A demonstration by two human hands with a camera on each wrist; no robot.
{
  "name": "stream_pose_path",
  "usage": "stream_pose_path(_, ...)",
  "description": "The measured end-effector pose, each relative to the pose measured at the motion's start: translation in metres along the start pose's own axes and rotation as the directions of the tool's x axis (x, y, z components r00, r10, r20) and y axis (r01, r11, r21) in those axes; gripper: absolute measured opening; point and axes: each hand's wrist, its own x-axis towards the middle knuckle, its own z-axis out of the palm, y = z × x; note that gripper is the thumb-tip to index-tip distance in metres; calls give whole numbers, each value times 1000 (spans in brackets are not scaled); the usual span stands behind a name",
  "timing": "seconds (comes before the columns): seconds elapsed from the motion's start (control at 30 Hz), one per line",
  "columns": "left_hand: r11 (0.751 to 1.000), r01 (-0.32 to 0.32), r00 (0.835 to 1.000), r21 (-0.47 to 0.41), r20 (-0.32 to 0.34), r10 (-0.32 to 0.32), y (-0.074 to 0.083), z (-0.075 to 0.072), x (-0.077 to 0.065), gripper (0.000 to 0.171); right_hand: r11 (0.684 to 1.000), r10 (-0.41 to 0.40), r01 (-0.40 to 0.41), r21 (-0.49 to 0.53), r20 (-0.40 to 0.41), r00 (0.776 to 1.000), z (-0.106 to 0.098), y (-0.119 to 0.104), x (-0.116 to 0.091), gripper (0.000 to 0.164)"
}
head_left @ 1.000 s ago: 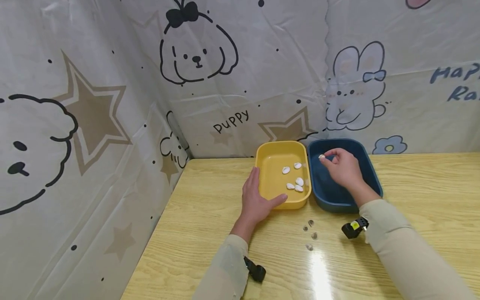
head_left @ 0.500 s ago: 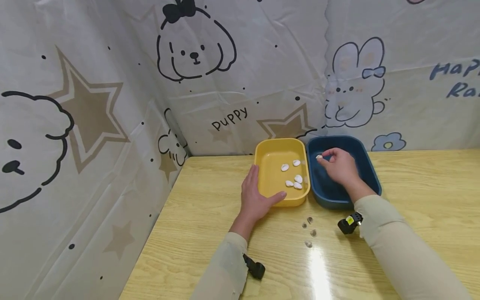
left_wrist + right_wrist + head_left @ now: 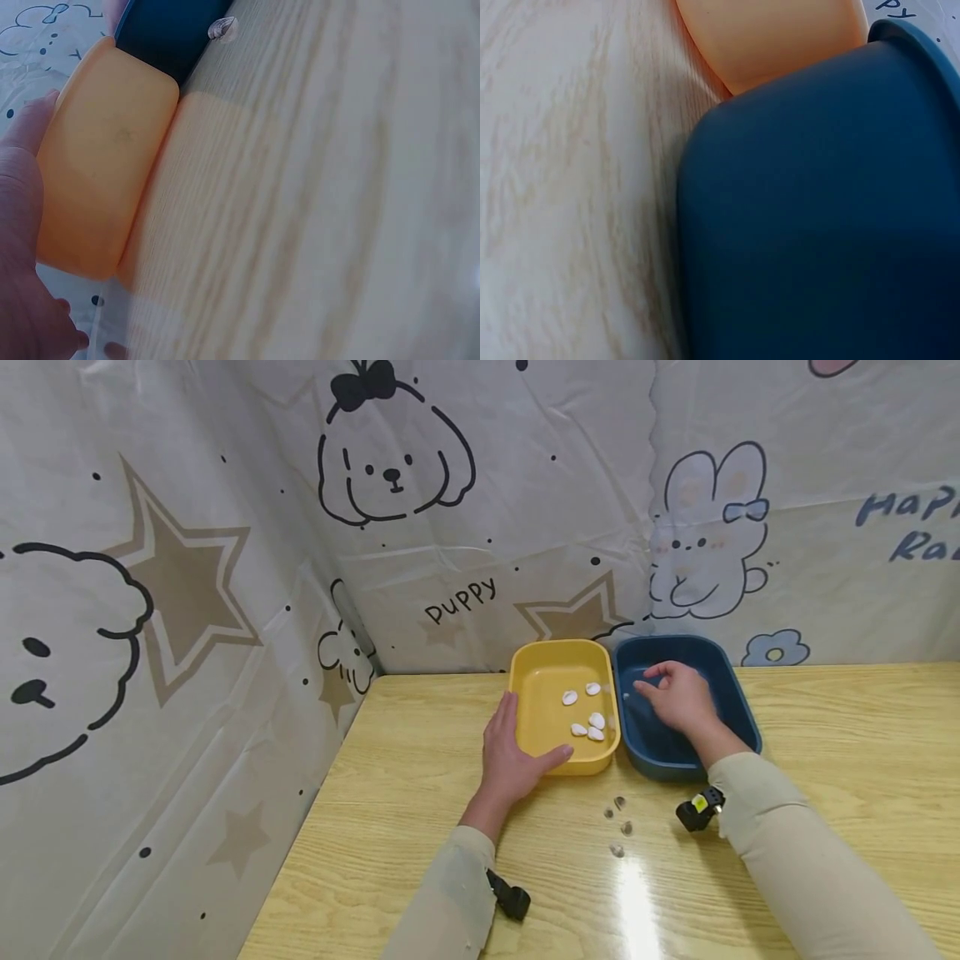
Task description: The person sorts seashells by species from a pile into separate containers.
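Observation:
My left hand [image 3: 512, 764] lies at the front left corner of the yellow tub [image 3: 543, 714], fingers straight along its side and thumb over the front rim. Several white shells [image 3: 596, 720] lie inside that tub. Over the dark blue tub [image 3: 663, 752] is my right hand [image 3: 684, 700], its thumb and forefinger apart with nothing visible between them. A tiny pale object [image 3: 626, 696], too small to identify, shows inside the blue tub near its left wall. My right hand is out of sight in the right wrist view, where the blue tub's wall [image 3: 802, 202] fills most of the picture.
In front of the tubs, several small grey-brown shells [image 3: 626, 828] lie on the wooden table [image 3: 420, 735]. One striped shell [image 3: 223, 28] appears beside the blue tub in the left wrist view. A printed curtain [image 3: 450, 552] hangs behind and to the left.
My right thumb and forefinger have let go of the small whitish shell that they pinched over the blue tub. My left hand stays at the yellow tub. The head view shifts slightly.

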Motion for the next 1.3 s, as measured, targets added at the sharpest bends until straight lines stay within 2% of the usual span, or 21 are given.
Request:
stream_pose_path(0.17, 1000, 1, 1000, -2, 6, -1, 1, 0, 0, 121, 1000, 4, -4, 13, -12, 1000, -3, -3, -2, 33)
stream_pose_path(0.4, 1000, 0, 1000, -2, 4, 0, 0, 1, 0, 121, 999, -36, 36, 9, -33, 999, -7, -6, -6, 33)
stream_pose_path(0.63, 1000, 1, 1000, 1, 2, -1, -2, 3, 0, 121, 998, -55, 55, 12, -18, 998, -12, -12, -15, 39)
stream_pose_path(0.97, 1000, -1, 1000, -2, 2, 1, -1, 1, 0, 120, 986, -167, 167, -7, -9, 986, -21, -20, -42, 42)
stream_pose_path(1.3, 1000, -13, 1000, 0, -1, 13, -2, 1, 0, 120, 973, -229, 229, -2, 27, 973, -26, -30, -77, 38)
